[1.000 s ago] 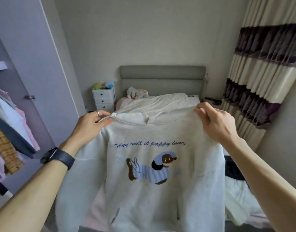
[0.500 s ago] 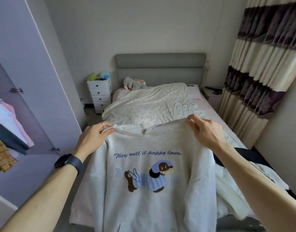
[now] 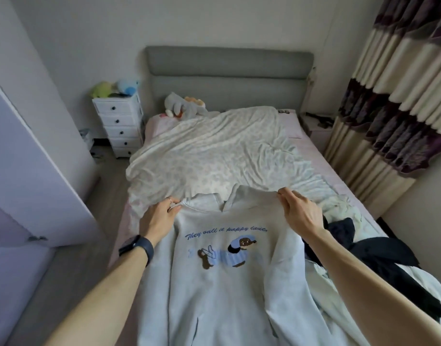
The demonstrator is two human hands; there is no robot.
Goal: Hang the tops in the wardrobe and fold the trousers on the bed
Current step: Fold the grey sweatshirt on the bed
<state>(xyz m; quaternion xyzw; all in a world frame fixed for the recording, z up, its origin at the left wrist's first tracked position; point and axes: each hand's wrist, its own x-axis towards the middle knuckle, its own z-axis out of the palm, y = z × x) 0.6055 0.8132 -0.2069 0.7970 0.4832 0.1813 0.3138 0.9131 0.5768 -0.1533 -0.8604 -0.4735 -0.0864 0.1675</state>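
Note:
A pale grey hoodie (image 3: 222, 290) with blue script and a cartoon dog print lies front-up on the near end of the bed (image 3: 311, 151), its hood spread toward the quilt. My left hand (image 3: 159, 217) pinches its left shoulder. My right hand (image 3: 298, 212) pinches its right shoulder. Both sleeves hang down along the body. To the right of the hoodie lie a dark navy garment (image 3: 379, 255) and a pale crumpled garment (image 3: 339, 208). The wardrobe door (image 3: 27, 176) stands open at the left; the hanging rail is out of view.
A crumpled white floral quilt (image 3: 214, 156) covers the far half of the bed, with a soft toy (image 3: 179, 106) by the grey headboard (image 3: 226, 71). A white drawer unit (image 3: 119, 126) stands at the far left. Striped curtains (image 3: 394, 96) hang on the right. A strip of floor (image 3: 72, 258) runs between bed and wardrobe.
Both hands have lowered the hoodie from held up in the air down flat onto the bed. My view has tilted down and away from the wardrobe's hanging clothes.

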